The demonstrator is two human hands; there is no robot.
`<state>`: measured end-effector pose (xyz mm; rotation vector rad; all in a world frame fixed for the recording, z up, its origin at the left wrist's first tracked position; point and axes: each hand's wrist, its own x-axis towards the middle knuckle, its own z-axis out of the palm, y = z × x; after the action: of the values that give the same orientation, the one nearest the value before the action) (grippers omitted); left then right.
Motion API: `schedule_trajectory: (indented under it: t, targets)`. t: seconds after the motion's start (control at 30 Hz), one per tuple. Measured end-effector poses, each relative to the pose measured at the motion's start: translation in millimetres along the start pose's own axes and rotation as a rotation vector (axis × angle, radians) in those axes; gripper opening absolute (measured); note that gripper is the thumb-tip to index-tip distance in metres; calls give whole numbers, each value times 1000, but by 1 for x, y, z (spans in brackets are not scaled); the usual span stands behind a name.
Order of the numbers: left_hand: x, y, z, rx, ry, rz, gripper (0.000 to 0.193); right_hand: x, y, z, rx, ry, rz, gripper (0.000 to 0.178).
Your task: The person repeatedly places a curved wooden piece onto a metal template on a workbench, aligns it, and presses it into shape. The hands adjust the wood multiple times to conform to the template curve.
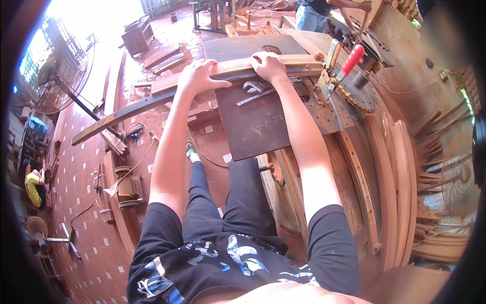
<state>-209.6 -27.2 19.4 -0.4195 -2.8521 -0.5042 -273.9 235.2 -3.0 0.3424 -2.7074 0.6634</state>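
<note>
A long strip of reddish wood (pixel 235 66) lies across the dark metal machine table (pixel 253 126), along a dark, narrow bar (pixel 121 112) that juts out far to the left. My left hand (pixel 197 77) grips the strip near its left part, fingers over the top and thumb spread on the near side. Further right, my right hand (pixel 268 66) is curled over the same strip, its fingertips on the far side. An adjustable wrench (pixel 255 87) and a steel ruler (pixel 253 97) rest on the table just below my right hand. The strip's right end reaches a toggle clamp with a red handle (pixel 352 60).
A toothed circular saw blade (pixel 358 95) stands right of the clamp. Curved wooden pieces (pixel 400 187) lean at the right. A standing fan (pixel 58 83) is at the left; a cable (pixel 142 161) crosses the tiled floor. Another person (pixel 310 17) works at the far side; one in yellow (pixel 34 190) sits far left.
</note>
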Motion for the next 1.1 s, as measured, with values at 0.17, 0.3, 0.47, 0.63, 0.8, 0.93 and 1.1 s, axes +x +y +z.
schedule_trajectory:
  t: [0.17, 0.3, 0.47, 0.63, 0.8, 0.93, 1.1]
  targets:
    - [-24, 8, -7, 5, 25, 9, 103, -26, -19, -22, -18, -37, -33, 43]
    - [-55, 29, -6, -18, 29, 29, 101, -65, -20, -38, -39, -81, -53, 42]
    - [-94, 50, -3, -18, 122, 73, 98, -101, -22, -58, -30, -113, -103, 43]
    - [-117, 66, -5, -8, 147, 101, 95, -125, -27, -55, -154, -64, -147, 39]
    - [-135, 71, -8, -6, 170, 122, 95, -145, -40, -58, -105, 45, -219, 34]
    - [-139, 77, -14, 4, 98, 93, 95, -154, -44, -57, -57, 66, -193, 33]
    - [-141, 77, -16, 21, 152, 119, 94, -153, -44, -63, -75, 0, -216, 36]
